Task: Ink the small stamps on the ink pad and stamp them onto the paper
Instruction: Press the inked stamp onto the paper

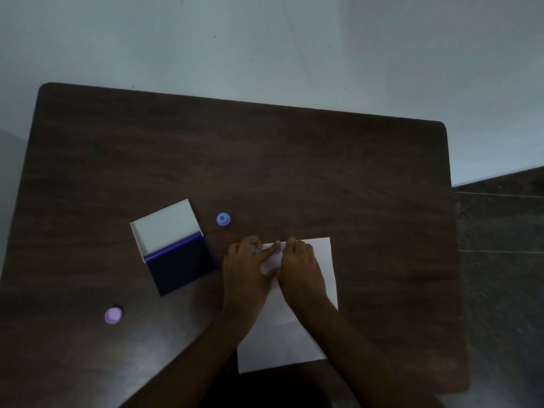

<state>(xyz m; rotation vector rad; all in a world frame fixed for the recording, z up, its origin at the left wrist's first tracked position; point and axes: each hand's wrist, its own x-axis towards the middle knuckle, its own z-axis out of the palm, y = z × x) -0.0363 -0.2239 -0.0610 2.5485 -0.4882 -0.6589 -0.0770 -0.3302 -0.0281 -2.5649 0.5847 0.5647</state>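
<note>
A white paper [312,334] lies on the dark wooden table [265,160], in front of me. Both hands meet over its top edge. My left hand [247,272] pinches a small pale piece [254,251] between thumb and fingers, and its forefinger reaches across to a small purple stamp [278,250]. My right hand [300,266] curls its fingers around that purple stamp from the right. Whether the stamp touches the paper is hidden. The open ink pad [184,265], dark violet, sits left of my hands with its white lid [166,228] folded back.
A blue stamp [223,219] stands upright just beyond the ink pad's right corner. A lilac stamp [113,315] stands near the front left of the table. The table's right edge [453,260] drops to a dark floor, and a pale wall lies behind.
</note>
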